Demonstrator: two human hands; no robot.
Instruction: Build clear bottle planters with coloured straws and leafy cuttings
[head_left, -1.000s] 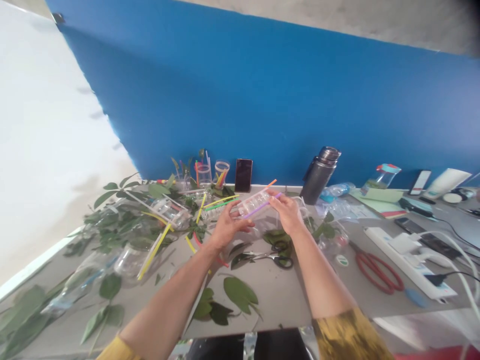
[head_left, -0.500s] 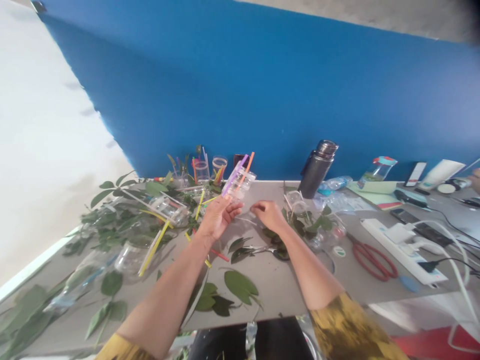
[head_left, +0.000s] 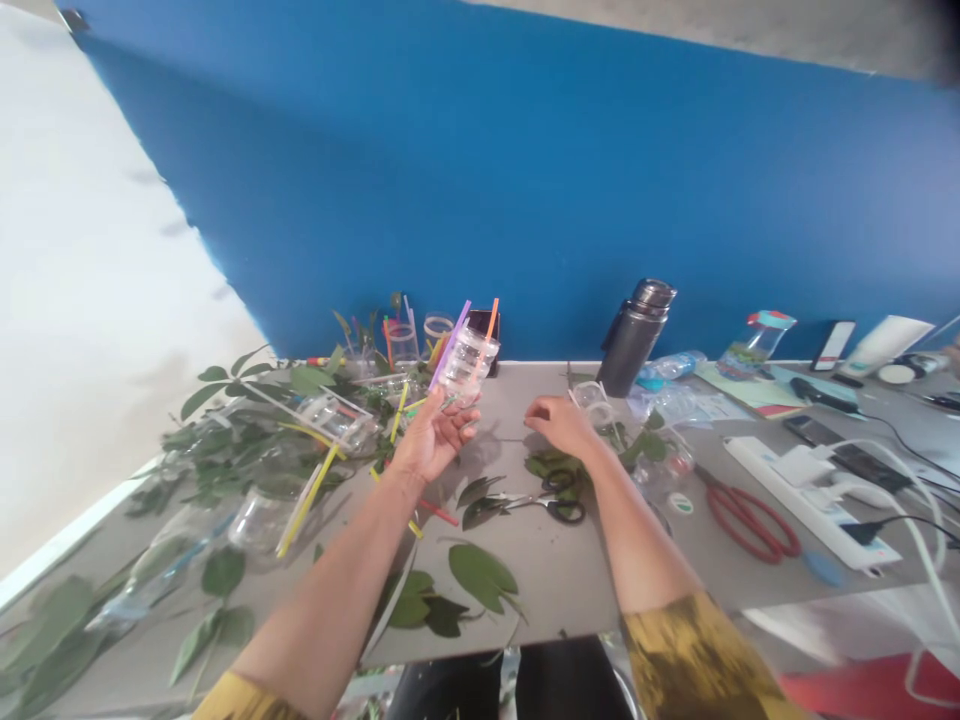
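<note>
My left hand (head_left: 436,440), palm turned up, grips the lower end of a clear ribbed plastic bottle piece (head_left: 469,362) above the desk. Along that piece's sides run a purple straw (head_left: 450,345) and an orange straw (head_left: 491,325), both sticking out past its top. To the right, my right hand (head_left: 559,425) is closed in a pinch over the desk, apart from the bottle piece; whatever its fingertips hold is too small to make out. Black-handled scissors (head_left: 551,505) lie below it, among loose green leaves (head_left: 480,575).
Leafy stems (head_left: 225,440), clear plastic pieces and yellow straws (head_left: 309,500) crowd the left side. At the right stand a dark flask (head_left: 637,335) and a lidded bottle (head_left: 756,345). Red-handled scissors (head_left: 750,520) lie beside a white power strip (head_left: 814,500) with cables.
My left hand has shifted the bottle piece slightly left and turned it more upright. My right hand has drawn away to the right, widening the gap and uncovering more of the scissors.
</note>
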